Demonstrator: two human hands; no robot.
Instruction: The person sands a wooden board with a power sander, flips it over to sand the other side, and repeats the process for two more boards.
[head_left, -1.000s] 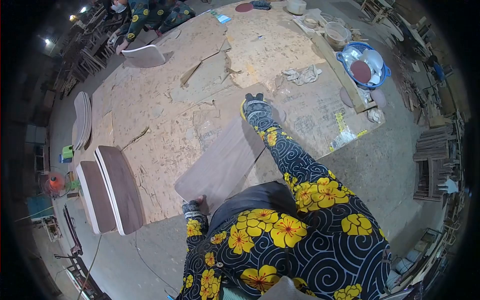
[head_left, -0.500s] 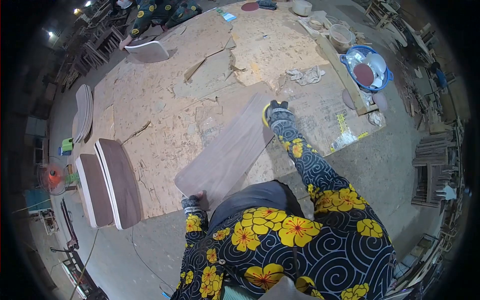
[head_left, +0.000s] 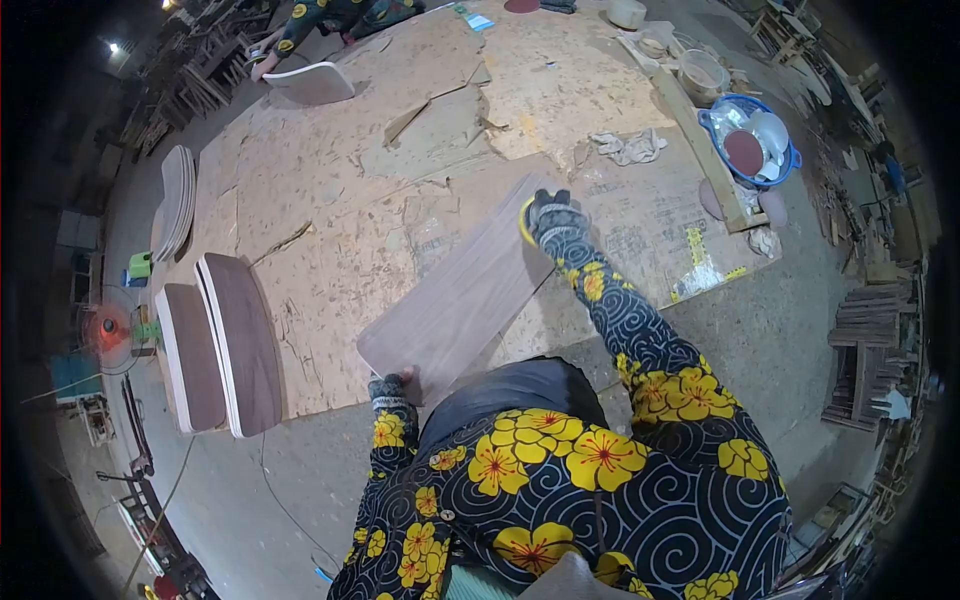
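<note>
A long flat wooden board (head_left: 460, 285) with rounded corners lies diagonally on the worn plywood table (head_left: 330, 290). Gloved, my left hand (head_left: 393, 386) grips the board's near-left end, thumb on top and the other fingers mostly hidden at its edge. At the far-right end, my right hand (head_left: 556, 215) wears a grey glove and is closed on a round yellow-rimmed pad (head_left: 526, 221), which rests at the board's edge. The pad's underside is hidden.
Stacked boards stand at the left (head_left: 240, 345) and farther back (head_left: 177, 203). A blue basket (head_left: 797, 160) with discs is at the right behind a wooden rail (head_left: 700, 150). A crumpled cloth (head_left: 629, 148) lies beyond my right hand. A co-worker's hand (head_left: 265, 68) holds another board (head_left: 312, 84).
My right hand and the pad have shifted slightly up and left relative to the board's end. The whole view has tilted a little. My left hand keeps its hold on the board.
</note>
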